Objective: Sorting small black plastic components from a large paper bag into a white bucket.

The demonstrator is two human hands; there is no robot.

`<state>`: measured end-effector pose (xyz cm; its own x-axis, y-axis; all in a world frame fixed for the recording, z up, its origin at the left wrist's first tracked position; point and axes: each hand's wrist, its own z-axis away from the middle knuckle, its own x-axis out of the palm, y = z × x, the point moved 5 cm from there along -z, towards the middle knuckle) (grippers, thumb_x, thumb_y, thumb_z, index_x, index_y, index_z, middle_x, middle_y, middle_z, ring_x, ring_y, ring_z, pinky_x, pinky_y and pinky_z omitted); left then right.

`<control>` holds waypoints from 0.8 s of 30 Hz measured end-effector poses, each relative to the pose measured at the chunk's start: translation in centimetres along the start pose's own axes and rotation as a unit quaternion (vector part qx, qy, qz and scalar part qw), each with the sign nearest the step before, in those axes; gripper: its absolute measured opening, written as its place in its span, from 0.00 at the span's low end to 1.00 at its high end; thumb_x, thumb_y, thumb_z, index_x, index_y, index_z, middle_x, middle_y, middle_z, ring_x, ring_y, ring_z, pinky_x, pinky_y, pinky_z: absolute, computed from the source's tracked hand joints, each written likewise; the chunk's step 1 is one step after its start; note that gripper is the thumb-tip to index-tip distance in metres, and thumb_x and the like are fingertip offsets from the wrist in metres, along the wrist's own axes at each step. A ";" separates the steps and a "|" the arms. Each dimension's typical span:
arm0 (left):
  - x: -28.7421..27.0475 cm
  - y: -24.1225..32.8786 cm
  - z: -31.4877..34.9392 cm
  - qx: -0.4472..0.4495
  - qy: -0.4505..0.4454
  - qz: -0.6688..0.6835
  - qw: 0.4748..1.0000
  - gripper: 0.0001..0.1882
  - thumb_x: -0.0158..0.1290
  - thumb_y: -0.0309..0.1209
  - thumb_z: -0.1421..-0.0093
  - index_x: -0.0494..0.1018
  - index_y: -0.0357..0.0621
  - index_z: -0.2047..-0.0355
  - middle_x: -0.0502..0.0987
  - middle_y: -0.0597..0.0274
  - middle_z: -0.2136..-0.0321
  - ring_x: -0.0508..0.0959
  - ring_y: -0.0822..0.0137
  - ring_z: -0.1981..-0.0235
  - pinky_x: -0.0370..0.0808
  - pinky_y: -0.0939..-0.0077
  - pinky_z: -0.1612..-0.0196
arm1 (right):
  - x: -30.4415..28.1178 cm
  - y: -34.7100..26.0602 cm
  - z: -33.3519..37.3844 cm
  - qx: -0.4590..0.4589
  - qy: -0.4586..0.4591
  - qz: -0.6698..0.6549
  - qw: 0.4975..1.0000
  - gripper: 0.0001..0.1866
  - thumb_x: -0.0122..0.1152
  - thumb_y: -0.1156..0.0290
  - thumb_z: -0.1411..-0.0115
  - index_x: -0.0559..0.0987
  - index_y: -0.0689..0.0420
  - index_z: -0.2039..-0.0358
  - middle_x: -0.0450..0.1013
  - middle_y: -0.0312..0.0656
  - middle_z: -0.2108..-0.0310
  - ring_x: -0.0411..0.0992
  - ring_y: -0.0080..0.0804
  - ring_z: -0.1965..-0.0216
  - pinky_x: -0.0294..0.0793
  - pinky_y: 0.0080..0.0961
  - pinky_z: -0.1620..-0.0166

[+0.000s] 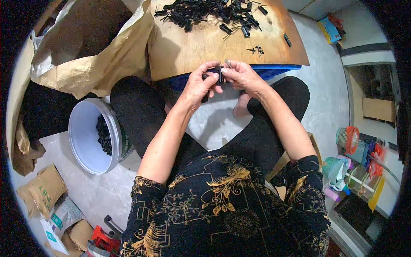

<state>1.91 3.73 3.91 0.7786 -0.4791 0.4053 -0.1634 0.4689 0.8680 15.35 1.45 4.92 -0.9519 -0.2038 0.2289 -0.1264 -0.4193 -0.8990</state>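
Note:
Just off the near edge of a wooden board (184, 53), my left hand (198, 85) is closed around a small black plastic part (219, 73). My right hand (243, 78) pinches the same part from the other side. A short greyish tip shows by the right fingers; its kind I cannot make out. On the board's far side lies a heap of black plastic parts (205, 13) with thin prongs. Several tiny dark pieces (258, 50) sit nearer the right hand, and a lone black part (287, 40) lies by the board's right edge.
A white bucket (73, 132) with black parts (104, 135) inside stands left of my legs. Behind it is a large open paper sack (98, 70). Brown packages (47, 188) lie at lower left. Shelves with baskets (336, 169) line the right side.

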 end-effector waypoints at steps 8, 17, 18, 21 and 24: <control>1.3 0.8 0.7 0.026 0.015 -0.181 0.983 0.20 0.49 0.24 0.46 0.62 0.41 0.52 0.71 0.62 0.72 0.73 0.76 0.81 0.67 0.86 0.83 | 1.1 0.4 -0.1 -0.015 0.018 0.072 0.997 0.09 0.51 0.62 0.40 0.71 0.55 0.65 0.65 0.24 0.77 0.58 0.10 0.78 0.56 0.07 0.76; 0.2 0.8 -0.1 0.001 0.029 -0.120 0.992 0.14 0.48 0.23 0.44 0.61 0.42 0.57 0.70 0.63 0.75 0.73 0.76 0.81 0.67 0.86 0.84 | 1.3 0.4 0.3 -0.066 0.028 0.172 0.983 0.13 0.41 0.60 0.36 0.69 0.57 0.66 0.61 0.28 0.80 0.56 0.13 0.79 0.56 0.12 0.76; 0.2 0.7 -0.1 0.003 0.026 -0.134 0.991 0.13 0.48 0.23 0.44 0.61 0.43 0.59 0.70 0.64 0.76 0.73 0.76 0.82 0.67 0.85 0.84 | 1.4 0.4 0.3 -0.064 0.028 0.171 0.983 0.13 0.41 0.60 0.36 0.69 0.57 0.66 0.61 0.28 0.80 0.56 0.13 0.79 0.56 0.12 0.76; 0.2 0.7 -0.2 0.012 0.023 -0.138 0.990 0.12 0.48 0.21 0.44 0.60 0.43 0.60 0.70 0.64 0.77 0.73 0.76 0.82 0.66 0.85 0.85 | 1.8 0.1 0.2 -0.080 0.016 0.182 0.980 0.14 0.42 0.60 0.36 0.69 0.57 0.66 0.61 0.28 0.80 0.57 0.14 0.78 0.58 0.13 0.76; 0.2 0.6 -0.1 0.009 0.035 -0.168 0.985 0.13 0.48 0.21 0.45 0.60 0.41 0.61 0.70 0.62 0.77 0.73 0.75 0.81 0.68 0.81 0.83 | 1.3 0.7 0.0 -0.059 0.043 0.226 0.971 0.13 0.42 0.61 0.36 0.70 0.58 0.67 0.62 0.28 0.80 0.59 0.14 0.78 0.59 0.14 0.75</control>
<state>2.04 4.01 4.50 0.8307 -0.5519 0.0729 0.1009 0.2780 0.9553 14.00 0.93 4.61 -0.9363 -0.2677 -0.2272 0.2845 -0.1989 -0.9378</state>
